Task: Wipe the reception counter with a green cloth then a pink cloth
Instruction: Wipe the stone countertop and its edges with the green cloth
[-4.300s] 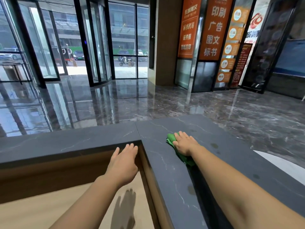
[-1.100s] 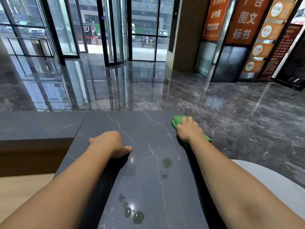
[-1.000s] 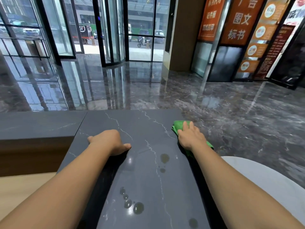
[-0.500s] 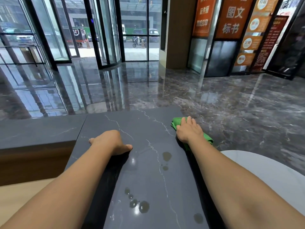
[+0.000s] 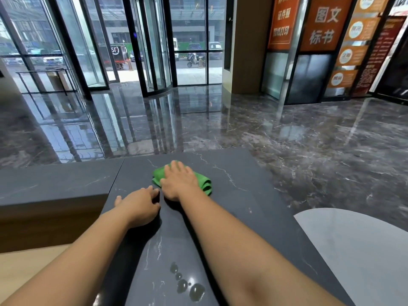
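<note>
A folded green cloth (image 5: 204, 183) lies on the dark grey marble reception counter (image 5: 238, 191), near its far end. My right hand (image 5: 178, 181) presses flat on top of the cloth and covers most of it. My left hand (image 5: 139, 206) rests palm down on the counter just left of and behind the right hand, fingers loosely curled, holding nothing. Several water drops (image 5: 187, 286) sit on the counter close to me. No pink cloth is in view.
A lower grey counter section (image 5: 55, 184) runs off to the left, with a wood-lined recess and light desk (image 5: 26, 268) below it. A pale grey curved panel (image 5: 357, 246) lies right of the counter. Beyond the counter's edge is glossy marble lobby floor (image 5: 309, 140) and glass doors.
My right hand has slid the green cloth left from the counter's right edge toward the middle. My left hand has moved right, close beside the right hand.
</note>
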{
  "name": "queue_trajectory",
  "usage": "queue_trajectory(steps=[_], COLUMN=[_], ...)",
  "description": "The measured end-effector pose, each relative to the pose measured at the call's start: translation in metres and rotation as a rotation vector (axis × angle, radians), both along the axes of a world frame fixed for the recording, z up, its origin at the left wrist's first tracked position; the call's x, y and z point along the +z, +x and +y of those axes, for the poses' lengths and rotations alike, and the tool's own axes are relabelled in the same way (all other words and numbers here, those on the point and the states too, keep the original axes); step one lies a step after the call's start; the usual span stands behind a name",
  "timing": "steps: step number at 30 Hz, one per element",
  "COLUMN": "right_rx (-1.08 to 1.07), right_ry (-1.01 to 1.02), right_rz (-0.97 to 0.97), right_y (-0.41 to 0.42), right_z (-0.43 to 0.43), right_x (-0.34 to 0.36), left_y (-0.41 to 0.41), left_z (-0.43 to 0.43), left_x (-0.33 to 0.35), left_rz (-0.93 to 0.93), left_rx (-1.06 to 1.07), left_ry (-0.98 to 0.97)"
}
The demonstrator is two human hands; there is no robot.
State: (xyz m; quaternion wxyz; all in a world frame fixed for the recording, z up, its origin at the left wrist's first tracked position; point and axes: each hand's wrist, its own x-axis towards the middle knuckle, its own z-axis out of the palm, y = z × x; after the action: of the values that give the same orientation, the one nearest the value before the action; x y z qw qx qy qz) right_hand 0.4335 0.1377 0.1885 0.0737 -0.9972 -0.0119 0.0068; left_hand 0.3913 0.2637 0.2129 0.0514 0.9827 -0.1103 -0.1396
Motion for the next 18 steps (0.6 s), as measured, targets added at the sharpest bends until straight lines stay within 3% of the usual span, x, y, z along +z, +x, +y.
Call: queue_trajectory(steps=[4, 11, 18], right_rx=[0.039, -0.327, -0.430], right_ry=[-0.001, -0.022, 0.013], right_rz=[0.028, 0.009, 0.032], right_y=[-0.014, -0.048, -0.071], right_z=[-0.032, -0.171, -0.135], right_x=[0.003, -0.002, -0.002], left_y=[-0.005, -0.021, -0.039], left_z=[-0.001, -0.006, 0.014], left_x=[0.003, 0.007, 0.010], left_rz=[0.017, -0.041, -0.045], left_rx=[-0.041, -0.049, -0.038], left_ry=[0.091, 0.176, 0.078])
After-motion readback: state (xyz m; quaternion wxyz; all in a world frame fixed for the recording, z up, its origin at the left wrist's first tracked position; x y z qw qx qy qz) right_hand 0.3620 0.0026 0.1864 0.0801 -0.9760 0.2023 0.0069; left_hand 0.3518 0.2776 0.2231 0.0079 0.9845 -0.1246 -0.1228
